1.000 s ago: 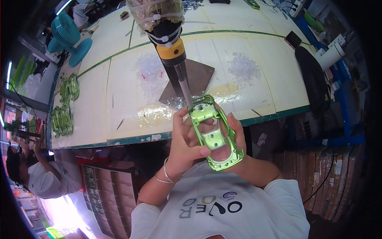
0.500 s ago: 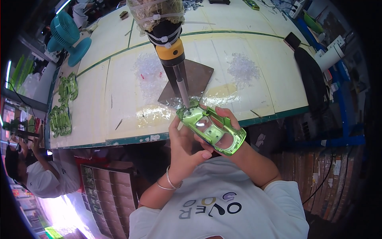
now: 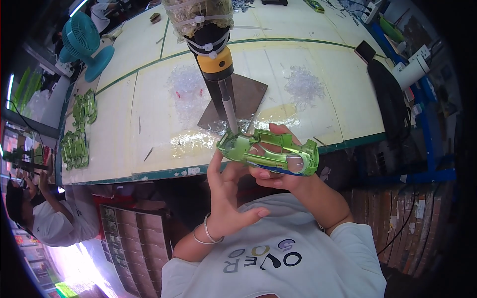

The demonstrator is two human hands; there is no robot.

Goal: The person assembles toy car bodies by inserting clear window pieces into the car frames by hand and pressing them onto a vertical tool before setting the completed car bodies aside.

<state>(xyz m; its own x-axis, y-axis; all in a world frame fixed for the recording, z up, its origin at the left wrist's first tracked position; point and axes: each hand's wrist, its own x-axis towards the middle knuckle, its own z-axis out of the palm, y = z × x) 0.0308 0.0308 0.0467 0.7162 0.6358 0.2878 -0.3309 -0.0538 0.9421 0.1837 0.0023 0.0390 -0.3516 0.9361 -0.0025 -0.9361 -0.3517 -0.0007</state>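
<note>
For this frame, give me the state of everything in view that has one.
Shell: held tilted, one end at the driver tip
Driver: pointing down; whether it turns, cannot tell
Left hand: open, thumb off the shell, index finger at its left end
Right hand: closed on the shell
Fan: standing; blade motion unclear
Plate: lying flat
Clear bits: in two loose heaps
Other shells: grouped on the table, left side
</note>
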